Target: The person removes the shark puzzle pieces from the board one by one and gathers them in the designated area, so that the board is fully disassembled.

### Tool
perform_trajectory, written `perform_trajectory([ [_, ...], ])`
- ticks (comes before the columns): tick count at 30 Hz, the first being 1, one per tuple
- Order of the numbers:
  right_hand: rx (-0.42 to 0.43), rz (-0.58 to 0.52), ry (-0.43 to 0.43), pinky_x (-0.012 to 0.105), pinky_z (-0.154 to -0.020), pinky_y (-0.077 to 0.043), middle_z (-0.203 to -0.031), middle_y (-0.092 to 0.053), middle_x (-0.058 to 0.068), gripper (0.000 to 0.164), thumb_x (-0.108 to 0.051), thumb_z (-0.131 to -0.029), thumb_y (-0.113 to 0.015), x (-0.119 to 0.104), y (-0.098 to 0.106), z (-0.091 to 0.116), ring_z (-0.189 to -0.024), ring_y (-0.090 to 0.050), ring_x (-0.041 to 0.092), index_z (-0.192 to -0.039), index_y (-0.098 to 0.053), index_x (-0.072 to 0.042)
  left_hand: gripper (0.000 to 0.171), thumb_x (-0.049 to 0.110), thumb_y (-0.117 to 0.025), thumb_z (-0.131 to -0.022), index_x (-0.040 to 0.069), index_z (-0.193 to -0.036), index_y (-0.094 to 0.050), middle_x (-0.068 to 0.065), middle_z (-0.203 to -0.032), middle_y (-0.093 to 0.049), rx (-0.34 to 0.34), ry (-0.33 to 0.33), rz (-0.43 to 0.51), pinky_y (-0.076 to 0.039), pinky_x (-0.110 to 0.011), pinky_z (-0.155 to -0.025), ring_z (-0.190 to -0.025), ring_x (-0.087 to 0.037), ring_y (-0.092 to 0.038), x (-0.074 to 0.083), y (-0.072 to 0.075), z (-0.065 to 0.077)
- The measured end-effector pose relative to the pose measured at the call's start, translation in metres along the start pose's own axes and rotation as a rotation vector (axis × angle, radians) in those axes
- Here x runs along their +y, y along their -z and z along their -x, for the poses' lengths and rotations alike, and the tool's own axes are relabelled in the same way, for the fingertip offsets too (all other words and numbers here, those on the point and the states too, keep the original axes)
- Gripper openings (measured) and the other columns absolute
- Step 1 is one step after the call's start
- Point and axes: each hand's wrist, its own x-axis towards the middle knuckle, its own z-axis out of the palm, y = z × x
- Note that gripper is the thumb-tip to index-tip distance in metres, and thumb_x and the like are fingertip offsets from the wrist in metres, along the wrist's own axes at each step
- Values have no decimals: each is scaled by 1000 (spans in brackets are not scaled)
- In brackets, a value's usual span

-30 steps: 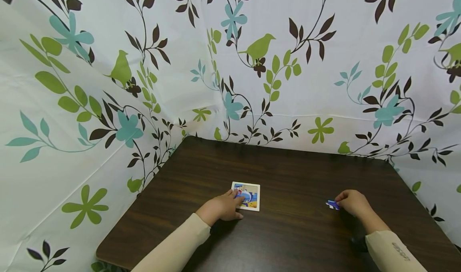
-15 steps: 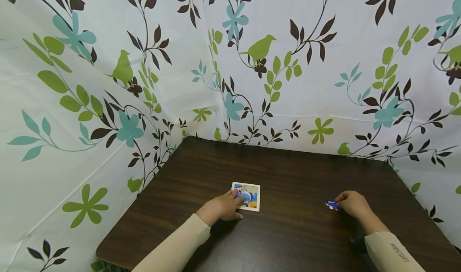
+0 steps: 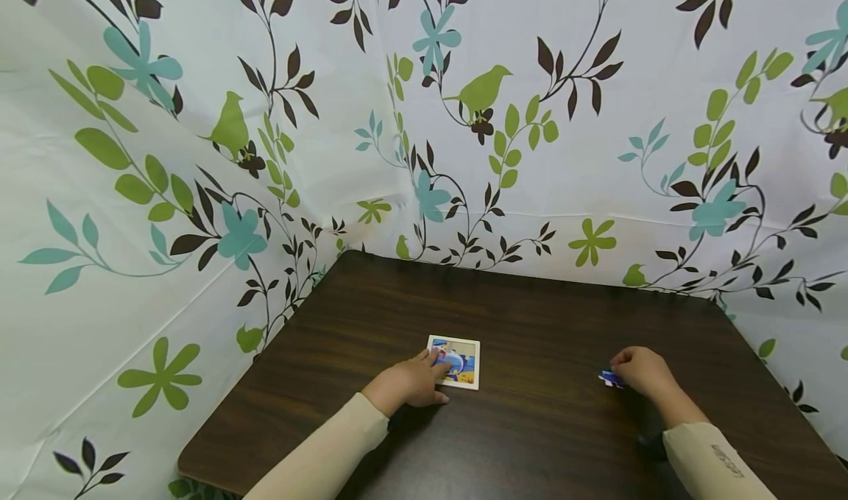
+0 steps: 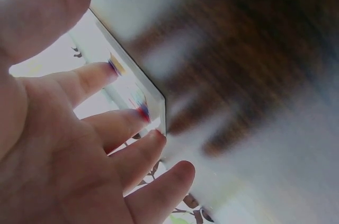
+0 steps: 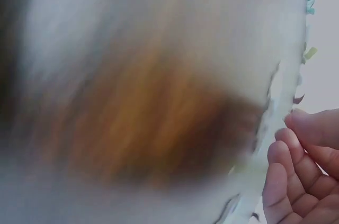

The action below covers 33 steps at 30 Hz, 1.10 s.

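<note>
My left hand (image 3: 412, 382) rests with spread, fairly straight fingers on the left side of a small square jigsaw puzzle (image 3: 469, 375) with a pale frame and a blue sea-animal picture. In the left wrist view, fingertips (image 4: 139, 116) touch the picture and reach the frame's edge, while the thumb stays outside it. A bare beige patch shows in the upper part of the frame. Further right, my right hand (image 3: 645, 373) pinches thumb against forefinger at a blue-and-white puzzle piece (image 3: 609, 379) close to the table. Its fingers partly cover the piece; the other fingers curl in.
A dark wood-grain table (image 3: 530, 441) lies under both hands. Behind and to the left hangs a white cloth (image 3: 530, 14) printed with leaves, flowers and birds, meeting the table's far edge.
My right hand has shifted slightly left, so its fingers cover more of the blue piece. My left hand and the framed puzzle have stayed in place.
</note>
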Motion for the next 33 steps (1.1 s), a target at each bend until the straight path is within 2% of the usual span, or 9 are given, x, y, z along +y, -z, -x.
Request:
perform_trajectory([
  [6,29,-45,33,49,-73,-53,-103,-67,26,21,-12,-94,-61,-29,-5,-9,-87,-64,35,-103,-69,5,71,55,-63,-92,30,-153,-39,-6,-165,-26,5,0,-3,-36,-46,-116,-152,-27,-25,0,-1,0],
  [13,21,-105,60,51,-78,-53,-110,-67,26,22,-12,-95,-61,-74,-21,-21,-97,-63,42,-108,-69,4,71,54,-63,-92,30,-153,-38,-7,-165,-26,6,-1,11,-36,-47,-117,-152,-27,-25,0,0,2],
  [25,4,-158,105,47,-78,-53,-105,-69,18,14,-12,-91,-67,-140,-60,-44,-94,-64,31,-99,-71,-2,73,55,-66,-90,29,-152,-40,-7,-164,-26,13,-4,50,-35,-46,-117,-152,-27,-25,3,2,5],
  [33,-17,-189,118,45,-80,-54,-101,-71,12,10,-12,-88,-71,-185,-88,-51,-90,-64,26,-95,-73,-5,74,57,-66,-89,28,-152,-41,-8,-164,-27,15,-1,33,-36,-45,-117,-151,-27,-27,2,4,5],
])
